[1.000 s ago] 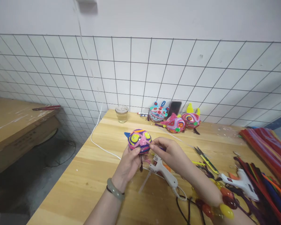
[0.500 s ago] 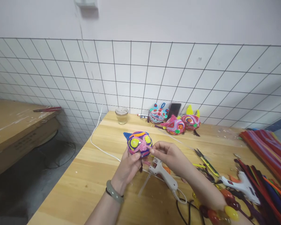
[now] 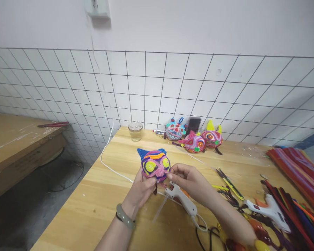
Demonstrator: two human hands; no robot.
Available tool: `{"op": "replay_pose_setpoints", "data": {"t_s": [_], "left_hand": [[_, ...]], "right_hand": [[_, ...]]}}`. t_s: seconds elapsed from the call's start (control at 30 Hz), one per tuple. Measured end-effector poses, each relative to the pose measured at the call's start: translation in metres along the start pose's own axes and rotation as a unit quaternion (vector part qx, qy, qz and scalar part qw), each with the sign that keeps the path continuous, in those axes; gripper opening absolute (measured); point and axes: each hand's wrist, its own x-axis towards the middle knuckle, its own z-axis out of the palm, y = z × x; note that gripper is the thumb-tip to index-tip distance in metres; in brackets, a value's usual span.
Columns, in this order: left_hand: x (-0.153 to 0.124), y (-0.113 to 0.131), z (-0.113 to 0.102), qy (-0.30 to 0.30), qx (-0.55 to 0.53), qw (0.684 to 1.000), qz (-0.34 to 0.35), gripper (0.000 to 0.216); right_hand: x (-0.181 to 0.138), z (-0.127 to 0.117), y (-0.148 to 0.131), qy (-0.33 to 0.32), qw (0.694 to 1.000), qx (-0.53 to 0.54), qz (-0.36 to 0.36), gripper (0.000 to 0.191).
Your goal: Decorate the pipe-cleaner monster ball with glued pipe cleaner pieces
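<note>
My left hand (image 3: 139,195) grips an animal-head ornament (image 3: 153,157) from below, with the thumb along its lower front. The ornament is covered in coiled pipe cleaners, with blue ears, yellow eyes and a pink nose. Beside its right cheek, the fingers of my right hand (image 3: 189,179) pinch a thin pink pipe cleaner (image 3: 166,172) that runs to the nose. Its far end is hidden by the fingers. Just under my hands lies a white hot glue gun (image 3: 183,199) with a clear glue stick poking out. A dark tassel (image 3: 155,189) hangs below the ornament.
Along the back of the table (image 3: 94,205) stand a glass of liquid (image 3: 135,131), several finished ornaments (image 3: 195,142) and a pixelated dark object (image 3: 193,126). To the right lie scissors (image 3: 231,184), a second glue gun (image 3: 270,209) and bundles of pipe cleaners (image 3: 298,174). A white cord (image 3: 112,169) crosses the left edge.
The ornament has turned and tipped slightly, so both blue ears now show. My right hand stays pinched at its cheek. The camera view has shifted a little upward.
</note>
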Motion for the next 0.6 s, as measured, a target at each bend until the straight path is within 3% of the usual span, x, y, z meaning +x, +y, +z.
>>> {"op": "replay_pose_setpoints", "data": {"t_s": [0.6], "left_hand": [[-0.0006,0.0059,0.0021,-0.020,-0.019,1.000,-0.014,0.051]], "right_hand": [[0.0008,0.0003,0.0021,0.009,1.000,0.006,0.006,0.039]]}}
